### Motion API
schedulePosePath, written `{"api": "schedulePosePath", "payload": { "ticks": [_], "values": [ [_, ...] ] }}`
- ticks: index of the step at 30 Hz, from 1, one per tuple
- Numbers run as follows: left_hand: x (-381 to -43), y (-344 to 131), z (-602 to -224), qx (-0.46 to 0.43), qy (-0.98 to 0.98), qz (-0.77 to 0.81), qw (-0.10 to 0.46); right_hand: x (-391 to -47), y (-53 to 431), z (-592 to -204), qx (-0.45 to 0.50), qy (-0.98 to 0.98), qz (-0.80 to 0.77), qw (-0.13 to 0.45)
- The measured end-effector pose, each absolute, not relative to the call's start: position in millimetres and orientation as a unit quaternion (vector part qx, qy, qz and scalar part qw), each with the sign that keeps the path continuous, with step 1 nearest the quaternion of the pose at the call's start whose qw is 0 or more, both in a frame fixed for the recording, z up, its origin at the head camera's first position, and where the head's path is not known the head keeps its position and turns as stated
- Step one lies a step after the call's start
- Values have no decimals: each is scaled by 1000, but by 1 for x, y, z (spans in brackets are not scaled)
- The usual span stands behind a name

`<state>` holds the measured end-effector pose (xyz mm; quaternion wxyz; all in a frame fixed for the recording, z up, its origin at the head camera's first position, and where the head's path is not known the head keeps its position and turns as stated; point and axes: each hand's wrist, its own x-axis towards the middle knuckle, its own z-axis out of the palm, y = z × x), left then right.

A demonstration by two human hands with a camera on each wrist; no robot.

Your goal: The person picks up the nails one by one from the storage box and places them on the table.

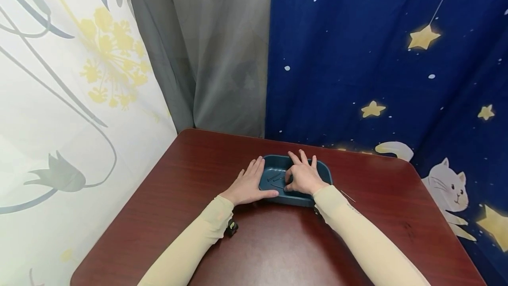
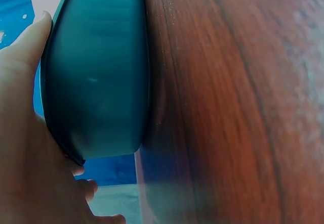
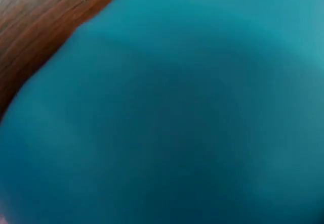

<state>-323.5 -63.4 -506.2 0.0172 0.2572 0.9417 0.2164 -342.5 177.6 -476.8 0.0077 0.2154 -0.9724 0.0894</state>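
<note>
A dark blue rectangular tray stands on the table with several thin, dark, nail-like pieces inside. My left hand rests against its left end, fingers straight and thumb over the near rim. In the left wrist view the thumb lies along the rim of the tray. My right hand reaches into the tray; thumb and index finger pinch the end of a thin nail-like piece, the other fingers spread upward. The tray's blurred wall fills the right wrist view, hiding the fingertips.
Thin silvery rods lie on the reddish-brown table, right of the tray beside the right sleeve. Grey and blue curtains hang behind the table's far edge, and a white patterned curtain hangs at the left.
</note>
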Motion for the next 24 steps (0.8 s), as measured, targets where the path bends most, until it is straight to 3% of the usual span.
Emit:
{"api": "schedulePosePath", "payload": {
  "ticks": [13,24],
  "values": [
    [-325,-62,-508,257,941,221,14,-342,174,-482,215,-973,80,28],
    [-322,-62,-508,248,942,225,15,-341,172,-483,210,-974,85,4]
  ]
}}
